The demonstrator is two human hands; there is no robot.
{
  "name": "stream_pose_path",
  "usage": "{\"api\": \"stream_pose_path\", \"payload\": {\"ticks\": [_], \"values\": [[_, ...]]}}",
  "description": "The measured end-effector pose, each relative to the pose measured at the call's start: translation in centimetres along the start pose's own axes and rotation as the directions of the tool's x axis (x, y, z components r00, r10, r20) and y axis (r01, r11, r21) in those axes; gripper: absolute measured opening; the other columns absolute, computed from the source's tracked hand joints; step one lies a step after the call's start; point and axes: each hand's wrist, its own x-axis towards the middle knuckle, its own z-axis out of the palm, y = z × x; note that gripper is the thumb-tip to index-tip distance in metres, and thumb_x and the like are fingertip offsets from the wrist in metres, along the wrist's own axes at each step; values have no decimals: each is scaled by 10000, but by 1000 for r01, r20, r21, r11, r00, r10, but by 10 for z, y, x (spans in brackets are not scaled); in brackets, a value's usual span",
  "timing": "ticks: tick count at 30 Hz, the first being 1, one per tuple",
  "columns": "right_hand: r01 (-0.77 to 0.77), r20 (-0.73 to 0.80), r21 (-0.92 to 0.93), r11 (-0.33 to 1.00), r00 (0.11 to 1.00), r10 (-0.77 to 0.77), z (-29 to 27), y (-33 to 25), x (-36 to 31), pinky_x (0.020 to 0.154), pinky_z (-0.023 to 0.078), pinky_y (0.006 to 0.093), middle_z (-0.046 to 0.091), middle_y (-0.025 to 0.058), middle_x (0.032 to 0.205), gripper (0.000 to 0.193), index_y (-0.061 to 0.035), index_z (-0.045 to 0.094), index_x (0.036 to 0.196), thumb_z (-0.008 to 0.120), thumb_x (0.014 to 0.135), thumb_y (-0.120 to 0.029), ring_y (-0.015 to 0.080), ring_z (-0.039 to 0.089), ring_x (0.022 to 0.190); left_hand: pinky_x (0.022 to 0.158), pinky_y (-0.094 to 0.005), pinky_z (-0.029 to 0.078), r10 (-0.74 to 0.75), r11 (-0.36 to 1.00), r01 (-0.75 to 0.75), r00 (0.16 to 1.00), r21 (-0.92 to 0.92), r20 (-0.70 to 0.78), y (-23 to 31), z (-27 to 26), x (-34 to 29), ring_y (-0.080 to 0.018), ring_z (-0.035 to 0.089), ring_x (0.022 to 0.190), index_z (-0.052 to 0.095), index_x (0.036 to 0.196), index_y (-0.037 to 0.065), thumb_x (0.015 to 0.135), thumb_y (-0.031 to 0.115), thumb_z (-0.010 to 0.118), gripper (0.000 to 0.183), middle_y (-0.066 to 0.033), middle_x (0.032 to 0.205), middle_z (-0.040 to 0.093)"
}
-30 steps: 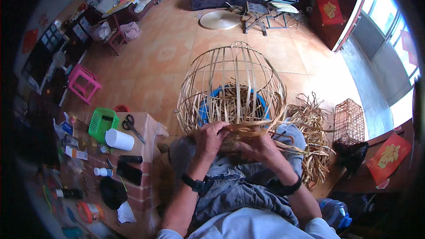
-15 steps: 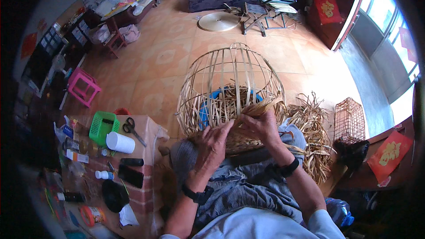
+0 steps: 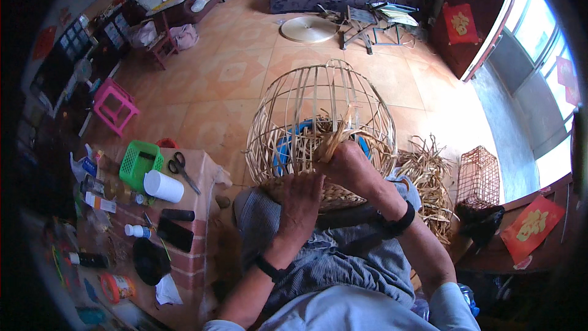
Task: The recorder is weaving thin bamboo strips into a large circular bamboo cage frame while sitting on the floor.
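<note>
Basically, right hand (image 3: pixel 354 170) curled round strips (image 3: pixel 334 144), five o'clock on basket (image 3: pixel 338 200) — likely light, bendy, pinch low — left hand (image 3: pixel 300 201) flattish, seven o'clock, grip unclear.

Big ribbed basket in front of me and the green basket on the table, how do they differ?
The ribbed basket is far larger than the green basket. The ribbed basket is tan plant strips, with long bare ribs; the green basket is bright, with a lattice wall. The ribbed basket is by the left hand and right hand, while the green basket sits on the table, away from them. Both have gaps in their walls.
</note>
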Motion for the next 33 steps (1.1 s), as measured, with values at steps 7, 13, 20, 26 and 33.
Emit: {"api": "stream_pose_path", "payload": {"ticks": [7,13,20,26,33], "values": [[143,-22,-91,986,989,-145,0,27,-17,733,582,476,704,201,908,137,-27,742,965,763,874,-127,410,713,869,1074,-482,456,-88,978,130,967,-165,240,-10,13,26,-326,682,1137,704,1230,47,902,44,658,331,-164,1173,705],[99,-115,-378,921,981,-153,35,37,-30,737,593,493,703,171,943,145,-65,744,994,734,886,-162,377,736,876,980,-461,541,-366,842,258,918,-474,-151,-10,-16,24,-348,702,1107,705,1314,57,885,-22,730,436,-170,1190,723],[-125,-276,-465,876,961,-10,58,22,-29,673,596,472,747,186,857,169,-54,769,951,657,906,-173,345,761,796,910,-403,580,-339,716,355,929,-601,145,-19,-14,48,-296,742,1032,717,1288,72,910,9,771,386,-125,1162,738],[-130,-271,-456,880,963,2,61,22,-36,759,603,486,741,209,946,143,-28,745,965,652,902,-117,353,759,910,820,-376,600,-350,779,322,935,-538,52,-23,-1,54,-250,783,919,743,1153,46,901,-1,784,259,-136,996,798],[-155,-441,-123,980,894,86,50,49,-80,752,582,531,702,221,994,206,-28,664,1109,703,930,-125,444,707,920,737,-486,598,-299,883,279,954,-377,8,-7,0,55,-377,766,858,726,1124,102,914,175,809,237,-168,964,775]]}}
